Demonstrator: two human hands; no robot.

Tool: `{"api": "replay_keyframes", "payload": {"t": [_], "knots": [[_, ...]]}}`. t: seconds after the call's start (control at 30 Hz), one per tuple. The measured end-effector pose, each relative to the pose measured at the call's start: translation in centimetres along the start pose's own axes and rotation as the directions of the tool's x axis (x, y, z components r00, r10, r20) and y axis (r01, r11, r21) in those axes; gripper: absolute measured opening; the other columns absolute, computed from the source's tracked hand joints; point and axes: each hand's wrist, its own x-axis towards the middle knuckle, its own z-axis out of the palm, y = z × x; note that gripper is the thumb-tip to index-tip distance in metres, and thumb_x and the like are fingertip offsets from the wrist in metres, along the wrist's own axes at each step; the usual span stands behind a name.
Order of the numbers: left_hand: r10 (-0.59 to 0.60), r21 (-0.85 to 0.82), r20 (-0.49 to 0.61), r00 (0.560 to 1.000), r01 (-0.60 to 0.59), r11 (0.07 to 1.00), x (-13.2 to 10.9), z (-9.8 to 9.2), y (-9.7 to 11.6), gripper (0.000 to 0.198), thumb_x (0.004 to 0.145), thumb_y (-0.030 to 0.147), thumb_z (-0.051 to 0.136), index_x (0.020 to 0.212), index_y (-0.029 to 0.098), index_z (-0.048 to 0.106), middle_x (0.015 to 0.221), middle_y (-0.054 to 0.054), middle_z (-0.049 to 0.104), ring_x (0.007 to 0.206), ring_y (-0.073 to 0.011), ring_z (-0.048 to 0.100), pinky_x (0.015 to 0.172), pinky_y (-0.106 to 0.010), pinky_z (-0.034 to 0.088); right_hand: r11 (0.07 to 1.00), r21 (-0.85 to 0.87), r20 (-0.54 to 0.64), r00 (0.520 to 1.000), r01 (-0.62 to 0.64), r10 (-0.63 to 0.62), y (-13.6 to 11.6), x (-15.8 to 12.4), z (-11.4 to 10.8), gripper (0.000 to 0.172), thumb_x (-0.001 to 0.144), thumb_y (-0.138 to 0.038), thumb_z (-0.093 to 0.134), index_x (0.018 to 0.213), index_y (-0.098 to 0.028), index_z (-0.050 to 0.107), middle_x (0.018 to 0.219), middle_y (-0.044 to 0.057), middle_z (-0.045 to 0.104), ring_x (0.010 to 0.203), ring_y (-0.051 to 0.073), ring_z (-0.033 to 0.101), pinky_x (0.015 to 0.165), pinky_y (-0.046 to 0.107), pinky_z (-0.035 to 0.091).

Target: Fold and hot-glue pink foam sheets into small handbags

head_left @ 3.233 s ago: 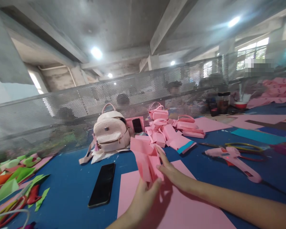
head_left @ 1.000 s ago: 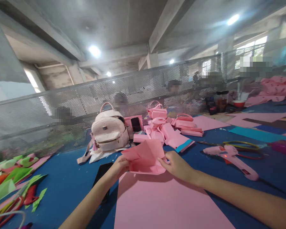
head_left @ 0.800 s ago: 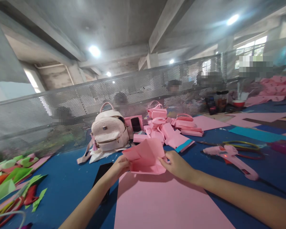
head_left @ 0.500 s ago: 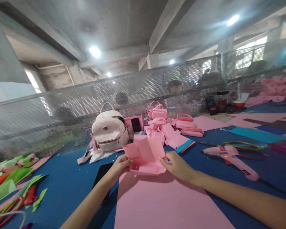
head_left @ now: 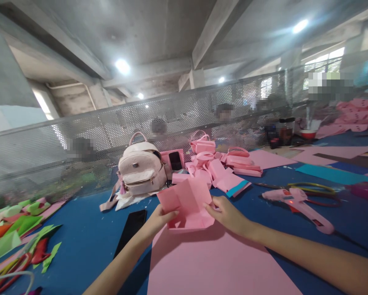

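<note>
A folded pink paper box (head_left: 187,200) is held up between my two hands, its flap standing at the back and its hollow side toward me. My left hand (head_left: 162,218) grips its left edge, the thumb lying across the inner wall. On the right edge, my right hand (head_left: 222,211) pinches the paper between thumb and fingers. Beneath the box lies a large pink paper sheet (head_left: 214,262) on the blue table. A black phone (head_left: 131,229) rests just left of my left hand, partly behind my forearm.
Behind stand a white backpack (head_left: 141,168) and a pile of pink paper pieces (head_left: 214,168). To the right lies a pink glue gun (head_left: 297,205) with a cord, near yellow-handled scissors (head_left: 316,188). Green paper scraps (head_left: 21,225) and red-handled scissors (head_left: 18,266) are at left. A perforated metal screen (head_left: 178,114) runs behind.
My left thumb has moved inward over the box's inside wall. The box has tilted slightly, and more of the black phone shows beside my left forearm. My right hand has hardly moved.
</note>
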Motion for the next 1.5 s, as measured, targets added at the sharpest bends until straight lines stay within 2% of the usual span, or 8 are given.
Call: {"api": "replay_keyframes", "payload": {"t": [0.2,0.33,0.47,0.63,1.1,1.23,1.33,1.5], "knots": [[0.044,-0.029,-0.174,0.984,-0.05,0.998,-0.5,1.7,-1.0,0.053,0.064,0.042,0.084,0.106,0.013,0.07,0.104,-0.011,0.074,0.1,-0.03,0.066,0.086,-0.035,0.05,0.997,0.048,0.086,0.994,-0.065,0.061,0.0,-0.2,0.2,0.041,0.085,-0.053,0.055,0.063,-0.02,0.041,0.062,-0.001,0.051,0.057,0.013,0.042,0.052,0.025,0.028],[0.05,-0.009,-0.256,0.965,-0.054,0.999,-0.4,1.5,-0.7,0.052,0.063,0.035,0.085,0.108,0.014,0.068,0.109,-0.01,0.072,0.108,-0.0316,0.062,0.092,-0.036,0.048,0.994,0.007,0.171,0.98,-0.105,0.102,-0.2,0.2,-0.2,0.032,0.075,-0.045,0.068,0.067,-0.017,0.055,0.068,0.002,0.063,0.062,0.016,0.053,0.053,0.024,0.032],[0.034,-0.027,-0.254,0.967,-0.042,0.999,-0.3,1.3,-0.5,0.053,0.061,0.029,0.083,0.11,0.014,0.067,0.108,-0.01,0.072,0.106,-0.0325,0.063,0.09,-0.036,0.05,0.995,-0.023,0.164,0.981,-0.098,0.101,-0.3,0.3,-0.1,0.023,0.076,-0.034,0.066,0.063,-0.016,0.062,0.063,0.001,0.064,0.062,0.016,0.056,0.053,0.024,0.032],[0.029,-0.044,-0.179,0.983,-0.037,0.998,-0.6,1.8,-0.5,0.044,0.059,0.026,0.081,0.101,0.013,0.072,0.104,-0.009,0.074,0.106,-0.0331,0.063,0.089,-0.036,0.05,0.995,-0.002,0.166,0.981,-0.101,0.1,-0.4,0.0,-0.2,0.014,0.076,-0.029,0.067,0.078,-0.021,0.077,0.075,0.003,0.074,0.067,0.018,0.063,0.059,0.025,0.04],[0.015,-0.053,-0.105,0.994,-0.02,0.998,-1.0,2.2,0.1,0.043,0.069,0.036,0.078,0.104,0.013,0.07,0.102,-0.009,0.074,0.096,-0.0274,0.065,0.084,-0.033,0.05,0.999,-0.022,0.201,0.979,0.036,-0.031,-2.2,0.1,-0.7,0.01,0.079,-0.026,0.067,0.082,-0.023,0.076,0.086,0.0,0.075,0.067,0.014,0.063,0.061,0.023,0.04],[0.005,-0.022,-0.15,0.989,-0.009,1.0,-1.2,2.5,0.5,0.036,0.066,0.034,0.077,0.095,0.012,0.071,0.093,-0.007,0.074,0.091,-0.0267,0.065,0.08,-0.032,0.049,0.978,-0.208,0.247,0.968,0.017,0.036,-2.7,0.0,-1.3,0.015,0.074,-0.029,0.071,0.087,-0.025,0.075,0.077,-0.001,0.073,0.067,0.016,0.063,0.055,0.023,0.033],[0.007,-0.022,-0.166,0.986,-0.011,1.0,-1.2,2.7,0.4,0.037,0.067,0.036,0.076,0.095,0.013,0.071,0.094,-0.007,0.073,0.094,-0.028,0.064,0.083,-0.033,0.049,0.94,-0.341,0.248,0.964,-0.003,0.094,-2.8,0.1,-1.5,0.009,0.072,-0.026,0.066,0.074,-0.02,0.072,0.067,0.002,0.07,0.063,0.017,0.061,0.051,0.024,0.026],[0.037,0.012,-0.22,0.975,-0.035,0.999,-1.5,3.2,0.3,0.038,0.064,0.038,0.079,0.093,0.015,0.072,0.098,-0.008,0.073,0.107,-0.0314,0.061,0.094,-0.037,0.047,0.923,-0.381,0.244,0.957,-0.052,0.155,-2.8,0.2,-1.5,0.012,0.071,-0.024,0.063,0.069,-0.018,0.073,0.071,0.006,0.07,0.069,0.02,0.064,0.055,0.024,0.03]]}}
